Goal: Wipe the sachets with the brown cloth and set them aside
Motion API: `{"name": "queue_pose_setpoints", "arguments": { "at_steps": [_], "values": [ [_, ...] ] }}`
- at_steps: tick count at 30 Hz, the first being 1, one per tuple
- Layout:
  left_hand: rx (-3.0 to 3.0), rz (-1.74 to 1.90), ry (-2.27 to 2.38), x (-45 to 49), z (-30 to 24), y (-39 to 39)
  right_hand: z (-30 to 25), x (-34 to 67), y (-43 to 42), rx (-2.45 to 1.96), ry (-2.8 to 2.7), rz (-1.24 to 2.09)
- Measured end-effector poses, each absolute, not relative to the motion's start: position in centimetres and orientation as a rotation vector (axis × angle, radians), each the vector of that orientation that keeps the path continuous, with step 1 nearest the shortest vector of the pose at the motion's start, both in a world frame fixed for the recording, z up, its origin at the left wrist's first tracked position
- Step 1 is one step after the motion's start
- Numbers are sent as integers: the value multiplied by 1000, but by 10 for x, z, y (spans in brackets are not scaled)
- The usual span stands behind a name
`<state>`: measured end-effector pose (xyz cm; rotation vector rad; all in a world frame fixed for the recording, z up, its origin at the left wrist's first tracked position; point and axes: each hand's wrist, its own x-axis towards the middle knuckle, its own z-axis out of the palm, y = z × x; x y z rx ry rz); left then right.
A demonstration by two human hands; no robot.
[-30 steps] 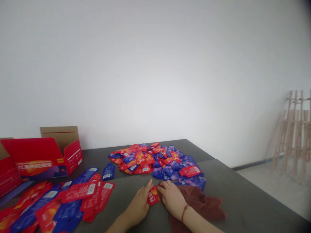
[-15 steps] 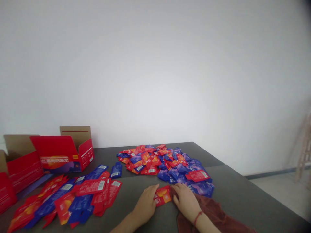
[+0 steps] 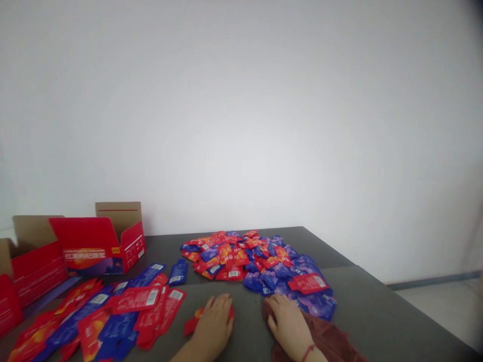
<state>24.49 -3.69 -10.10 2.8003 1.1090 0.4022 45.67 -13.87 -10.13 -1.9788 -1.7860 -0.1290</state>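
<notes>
My left hand (image 3: 213,324) is over a flat red-and-orange pouch (image 3: 190,327), its fingers close together around it. Parts of the pouch show on both sides of the hand, and the rest is hidden under it. To the right, my right hand (image 3: 289,322) has its fingers curled on a brown cloth (image 3: 326,338) that rests on the dark table (image 3: 245,347). Just beyond that hand lie blue-purple pouches (image 3: 317,304), with one red pouch (image 3: 308,283) on top of them.
A mixed heap of red and blue pouches (image 3: 226,254) covers the table's far middle. More pouches (image 3: 136,299) are spread out at the left. Open red cartons (image 3: 94,246) stand behind these. A white wall (image 3: 241,125) rises beyond the table.
My left hand has moved left, taking the red-and-orange pouch along and covering more of it. My right hand stays on the cloth. The view has tilted up slightly.
</notes>
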Motion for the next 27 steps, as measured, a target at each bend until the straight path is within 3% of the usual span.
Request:
{"name": "queue_pose_setpoints", "arguments": {
  "at_steps": [7, 17, 27],
  "values": [
    [2948, 346, 1579, 165, -81, 16, -97, 448, -135, -1985, -1791, -123],
    [2612, 70, 2170, 201, -56, 96, -90, 447, -139, -2001, -1760, -71],
    [2545, -71, 2003, 221, -49, 91, -88, 446, -140, -1986, -1765, -79]
  ]
}}
